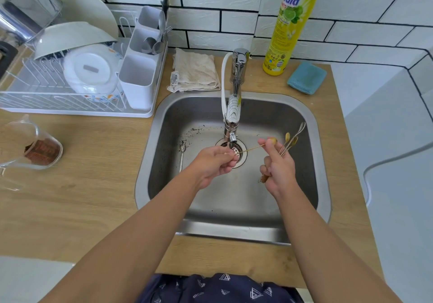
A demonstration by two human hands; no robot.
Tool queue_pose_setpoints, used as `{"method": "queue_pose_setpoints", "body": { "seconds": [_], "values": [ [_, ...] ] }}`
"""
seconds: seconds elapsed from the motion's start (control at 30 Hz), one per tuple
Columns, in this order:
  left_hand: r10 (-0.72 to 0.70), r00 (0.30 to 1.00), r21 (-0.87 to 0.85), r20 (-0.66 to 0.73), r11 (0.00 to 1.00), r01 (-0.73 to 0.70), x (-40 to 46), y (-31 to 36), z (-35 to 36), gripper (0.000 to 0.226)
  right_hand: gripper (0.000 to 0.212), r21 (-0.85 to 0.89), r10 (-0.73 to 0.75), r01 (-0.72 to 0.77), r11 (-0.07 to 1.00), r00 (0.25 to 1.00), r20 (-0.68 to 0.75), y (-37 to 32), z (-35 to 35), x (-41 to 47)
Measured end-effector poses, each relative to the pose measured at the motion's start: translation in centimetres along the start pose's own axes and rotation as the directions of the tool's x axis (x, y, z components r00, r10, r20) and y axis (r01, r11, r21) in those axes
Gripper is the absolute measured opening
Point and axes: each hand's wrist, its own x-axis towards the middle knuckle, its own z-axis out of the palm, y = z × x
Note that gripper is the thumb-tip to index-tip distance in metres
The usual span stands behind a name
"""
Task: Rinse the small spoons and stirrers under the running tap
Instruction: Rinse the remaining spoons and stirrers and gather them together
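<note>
Over the sink, the left hand and the right hand each pinch one end of a thin stirrer beneath the tap. The right grip also curls round a bundle of spoons; their count is unclear. One spoon lies in the sink. The yellow bottle has unreadable lettering.

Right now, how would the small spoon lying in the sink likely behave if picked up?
The small spoon looks like thin metal, so probably stiff and light. It lies flat on the sink floor, likely wet, so it may slip and be hard to pinch. Unlikely to roll.
</note>
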Motion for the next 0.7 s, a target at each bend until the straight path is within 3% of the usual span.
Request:
{"method": "queue_pose_setpoints", "body": {
  "seconds": [0.13, 0.27, 0.37, 0.47, 0.57, 0.7],
  "values": [
    [-0.009, 0.997, -0.019, -0.079, 1.000, 0.007, -0.8, -0.3, -1.8, 0.002, 0.006, -0.085, 0.059, -0.055, 0.995, 0.998, 0.038, 1.1, 2.0, -0.4],
    [0.006, 0.986, -0.044, -0.164, 0.999, -0.013, -1.6, -0.6, -2.4, 0.003, 0.013, -0.282, 0.176, -0.143, 0.949, 0.980, 0.096, 4.2, 4.7, -2.5],
    [0.016, 0.981, 0.018, -0.195, 1.000, -0.013, -2.4, -0.6, -3.4, 0.007, 0.024, -0.269, 0.190, -0.163, 0.949, 0.979, 0.077, 4.6, 5.4, -2.5],
    [0.008, 0.987, 0.043, -0.163, 0.999, -0.001, -3.2, -0.7, -4.5, 0.012, 0.005, -0.131, 0.165, -0.166, 0.977, 0.986, -0.017, 3.6, 5.2, -1.3],
    [-0.054, 0.994, 0.050, -0.091, 0.997, 0.059, -3.5, -0.9, -4.6, 0.008, 0.004, -0.099, 0.161, -0.160, 0.982, 0.987, -0.003, 3.7, 5.0, -1.1],
    [-0.155, 0.988, -0.145, 0.020, 0.977, 0.156, -3.6, -1.1, -3.8, 0.007, 0.030, -0.205, 0.182, -0.155, 0.966, 0.976, 0.121, 4.1, 4.9, -2.0]
  ]
}}
